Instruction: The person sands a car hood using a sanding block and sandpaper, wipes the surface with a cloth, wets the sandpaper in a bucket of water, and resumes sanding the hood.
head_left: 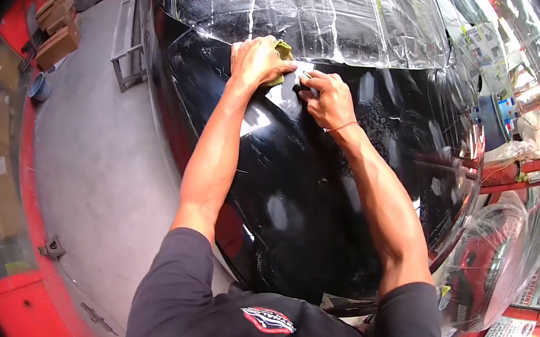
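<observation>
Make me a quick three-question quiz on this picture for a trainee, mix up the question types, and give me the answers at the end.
1. True or false: the left hand holds a yellow-green cloth.
2. What is spread over the car just beyond the hood?
a) a wool blanket
b) clear plastic sheeting
c) sheets of cardboard
3. Fill in the blank: the hood below the right hand is ____ in color.

Key: 1. true; 2. b; 3. black
</observation>
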`<action>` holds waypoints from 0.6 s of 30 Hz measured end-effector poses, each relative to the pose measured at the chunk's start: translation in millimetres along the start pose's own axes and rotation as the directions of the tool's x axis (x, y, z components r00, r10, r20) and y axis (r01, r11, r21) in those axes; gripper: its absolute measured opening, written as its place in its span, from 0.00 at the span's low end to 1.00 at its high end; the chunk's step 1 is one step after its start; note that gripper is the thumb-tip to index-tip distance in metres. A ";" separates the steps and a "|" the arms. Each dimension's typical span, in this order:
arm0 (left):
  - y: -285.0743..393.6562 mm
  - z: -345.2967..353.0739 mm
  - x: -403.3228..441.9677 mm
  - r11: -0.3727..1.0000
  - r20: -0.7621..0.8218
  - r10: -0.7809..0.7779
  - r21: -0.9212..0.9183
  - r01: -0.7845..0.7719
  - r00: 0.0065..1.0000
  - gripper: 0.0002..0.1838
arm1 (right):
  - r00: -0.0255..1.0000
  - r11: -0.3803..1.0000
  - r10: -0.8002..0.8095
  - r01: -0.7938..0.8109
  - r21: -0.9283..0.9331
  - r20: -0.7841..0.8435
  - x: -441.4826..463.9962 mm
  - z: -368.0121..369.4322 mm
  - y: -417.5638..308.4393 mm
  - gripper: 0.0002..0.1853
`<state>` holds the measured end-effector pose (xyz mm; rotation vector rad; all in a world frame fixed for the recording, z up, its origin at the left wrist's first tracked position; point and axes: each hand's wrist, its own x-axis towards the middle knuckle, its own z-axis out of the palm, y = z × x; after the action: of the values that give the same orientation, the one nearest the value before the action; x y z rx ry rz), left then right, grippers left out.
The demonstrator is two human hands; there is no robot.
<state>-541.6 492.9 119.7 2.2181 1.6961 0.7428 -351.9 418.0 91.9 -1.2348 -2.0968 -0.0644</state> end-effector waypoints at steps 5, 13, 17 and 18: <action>-1.6 4.7 3.4 0.999 -0.016 -0.011 0.043 0.012 1.000 0.36 | 0.990 0.997 0.052 -0.059 0.049 0.128 -50.7 -31.1 -12.1 0.17; -1.9 3.3 2.0 0.999 0.024 -0.011 0.031 0.011 1.000 0.35 | 0.995 0.996 0.038 -0.045 0.074 0.096 -51.5 -24.1 -0.3 0.17; -1.2 -0.9 -2.0 1.000 0.036 -0.009 -0.013 0.010 0.999 0.35 | 0.994 0.994 0.052 -0.061 0.089 0.099 -33.8 -16.3 2.5 0.16; -3.1 3.4 -5.6 1.000 0.046 -0.011 -0.018 0.012 0.999 0.35 | 0.995 0.996 0.053 -0.059 0.066 0.085 -14.5 -7.3 6.5 0.15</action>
<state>-543.4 488.9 114.0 2.1940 1.6727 0.6961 -338.4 408.0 87.2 -1.2741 -2.1153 0.0847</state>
